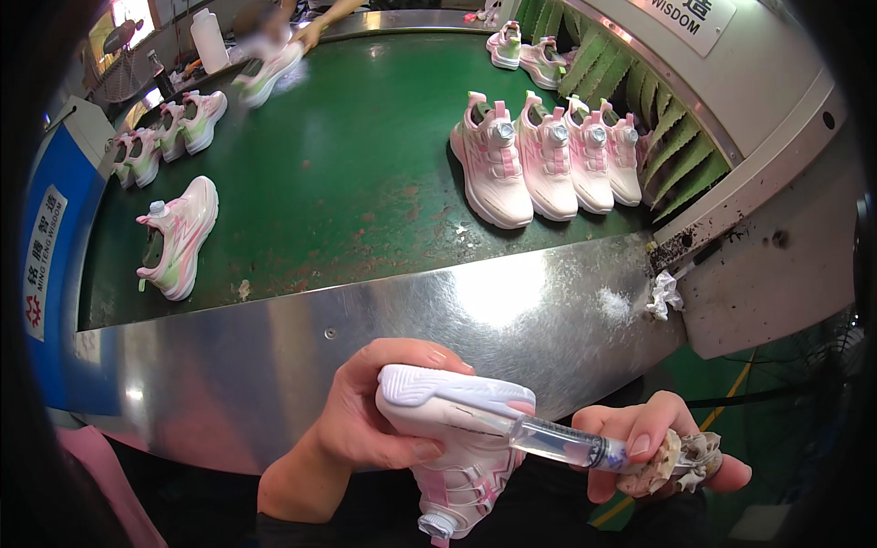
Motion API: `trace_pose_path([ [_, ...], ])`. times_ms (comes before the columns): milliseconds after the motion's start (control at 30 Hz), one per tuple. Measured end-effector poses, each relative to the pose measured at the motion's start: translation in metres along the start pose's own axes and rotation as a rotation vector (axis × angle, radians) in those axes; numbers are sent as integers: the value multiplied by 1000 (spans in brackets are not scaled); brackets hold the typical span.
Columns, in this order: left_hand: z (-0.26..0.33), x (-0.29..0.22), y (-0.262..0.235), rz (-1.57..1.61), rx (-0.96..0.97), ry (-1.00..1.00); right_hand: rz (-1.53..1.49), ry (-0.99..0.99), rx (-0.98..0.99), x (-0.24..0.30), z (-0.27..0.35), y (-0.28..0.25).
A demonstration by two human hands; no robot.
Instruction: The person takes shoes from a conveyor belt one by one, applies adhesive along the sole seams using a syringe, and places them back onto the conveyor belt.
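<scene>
In front of me, my left hand (365, 411) grips a white and pink sneaker (457, 429) by its toe end, with the pale sole turned up and the dial fastener pointing down. My right hand (653, 447) is closed round a clear plastic syringe (566, 443) that has see-through liquid in its barrel. The syringe's thin tip meets the seam between the sole and the upper, or lies very near it. Crumpled, stained whitish material (699, 457) covers the plunger end among my right fingers.
Past the metal ledge (393, 315) lies a green conveyor belt (338, 173). Several matching sneakers (493, 173) stand at right beside a green strip curtain (681, 137); others (183, 237) lie left. Crumpled tissue (665, 294) sits on the ledge. Another person's hand (311, 36) reaches a blurred shoe (269, 73).
</scene>
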State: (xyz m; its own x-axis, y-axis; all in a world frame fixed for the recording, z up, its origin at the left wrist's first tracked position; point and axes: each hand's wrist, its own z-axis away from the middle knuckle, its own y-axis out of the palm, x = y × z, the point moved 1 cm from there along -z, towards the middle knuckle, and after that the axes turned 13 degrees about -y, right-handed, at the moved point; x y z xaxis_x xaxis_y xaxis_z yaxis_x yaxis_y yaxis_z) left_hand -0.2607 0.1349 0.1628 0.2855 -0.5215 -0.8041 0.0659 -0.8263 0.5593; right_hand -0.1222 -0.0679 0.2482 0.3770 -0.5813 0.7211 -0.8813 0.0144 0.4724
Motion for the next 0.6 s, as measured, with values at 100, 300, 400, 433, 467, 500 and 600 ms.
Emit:
trace_pose_path([
  [100, 2, -3, 3, -2, 33, 30, -16, -3, 17, -4, -2, 1],
  [300, 0, -4, 8, 5, 60, 50, 2, 5, 29, -4, -3, 5],
  [400, 2, -4, 8, -7, 49, 51, -5, 7, 29, -4, -4, 6],
  [433, 3, -4, 7, -10, 37, 48, -6, 9, 30, -5, -4, 6],
  [467, 5, -5, 6, -10, 35, 49, 1, 8, 33, -5, -4, 6],
  [500, 5, -6, 5, -49, 29, 39, 15, 5, 34, -4, -4, 7],
  [600, 3, -6, 6, -77, 27, 30, 49, 10, 48, 0, -5, 7],
])
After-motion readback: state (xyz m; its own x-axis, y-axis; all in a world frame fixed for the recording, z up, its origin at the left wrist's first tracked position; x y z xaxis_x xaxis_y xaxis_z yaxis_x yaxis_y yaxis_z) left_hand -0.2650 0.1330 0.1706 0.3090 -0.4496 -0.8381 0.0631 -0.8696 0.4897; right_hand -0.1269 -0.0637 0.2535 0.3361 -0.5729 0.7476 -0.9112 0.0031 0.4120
